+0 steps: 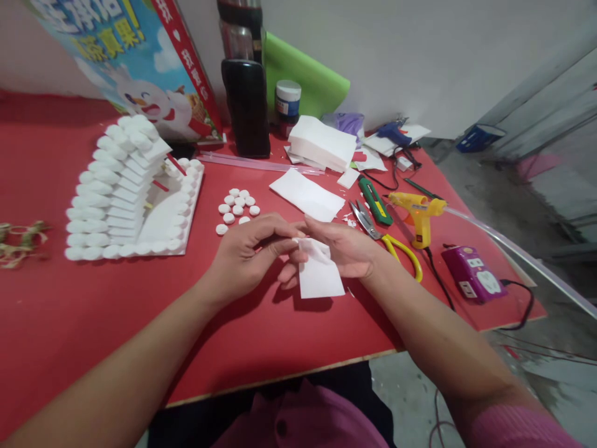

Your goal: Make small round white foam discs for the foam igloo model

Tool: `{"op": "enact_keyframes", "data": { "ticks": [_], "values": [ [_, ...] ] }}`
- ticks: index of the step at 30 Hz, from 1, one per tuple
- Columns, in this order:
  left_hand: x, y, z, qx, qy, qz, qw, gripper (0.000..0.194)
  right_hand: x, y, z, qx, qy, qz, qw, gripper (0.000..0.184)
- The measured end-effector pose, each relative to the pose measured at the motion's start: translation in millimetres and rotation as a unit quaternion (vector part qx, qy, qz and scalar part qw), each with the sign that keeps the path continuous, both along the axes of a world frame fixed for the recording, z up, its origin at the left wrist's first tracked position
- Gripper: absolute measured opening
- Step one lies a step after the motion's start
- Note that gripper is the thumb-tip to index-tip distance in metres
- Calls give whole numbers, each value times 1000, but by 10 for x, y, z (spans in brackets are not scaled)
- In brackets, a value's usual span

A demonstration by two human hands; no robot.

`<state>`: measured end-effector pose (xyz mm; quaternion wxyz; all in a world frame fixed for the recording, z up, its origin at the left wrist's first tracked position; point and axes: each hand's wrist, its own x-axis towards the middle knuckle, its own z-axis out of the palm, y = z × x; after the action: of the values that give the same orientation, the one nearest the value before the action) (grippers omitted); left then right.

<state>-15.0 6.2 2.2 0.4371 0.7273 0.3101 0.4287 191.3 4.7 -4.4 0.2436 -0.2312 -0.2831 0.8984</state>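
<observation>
A small white sheet, paper or thin cloth, hangs from the fingers of both hands above the front middle of the red table. Its top left corner is pinched between thumb and fingers of my left hand. My right hand is closed around the sheet's upper edge, with some fingertips hidden behind it. Just beyond my left hand lie several white round pieces. Past my right hand are scissors with yellow handles, and a larger white sheet lies behind.
To the left stands a white stepped model. A yellow glue gun, a green cutter and a purple power box are on the right. At the back are a stack of white sheets, a black case and a jar.
</observation>
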Motion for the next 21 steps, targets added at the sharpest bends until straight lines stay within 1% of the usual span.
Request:
{"op": "enact_keyframes", "data": {
  "ticks": [3, 6, 10, 12, 14, 16, 17, 19, 21],
  "values": [
    [2, 0, 0, 3, 6, 11, 1000, 10, 20, 2, 1, -19, 3, -3, 1000, 34],
    [-1, 16, -12, -1, 9, 38, 999, 8, 29, -33, 54, -7, -12, -30, 999, 30],
    [-4, 40, -25, -6, 5, 46, 999, 8, 36, -76, 114, 32, -53, -83, 995, 29],
    [-1, 44, -27, 1, 3, 45, 999, 8, 38, -81, 114, 60, -77, -85, 992, 30],
    [5, 41, -26, 4, 6, 47, 999, 8, 38, -78, 105, 107, -111, -87, 984, 31],
    [14, 32, -22, -3, 15, 57, 998, 8, 36, -75, 106, 178, -169, -95, 965, 32],
    [19, 25, -20, -10, 19, 63, 998, 8, 33, -75, 115, 218, -209, -101, 948, 33],
    [31, 9, -17, -27, 24, 75, 997, 8, 24, -82, 144, 292, -289, -117, 904, 37],
    [46, -8, -18, -49, 20, 84, 995, 8, 6, -96, 174, 343, -350, -148, 859, 37]
  ]
}}
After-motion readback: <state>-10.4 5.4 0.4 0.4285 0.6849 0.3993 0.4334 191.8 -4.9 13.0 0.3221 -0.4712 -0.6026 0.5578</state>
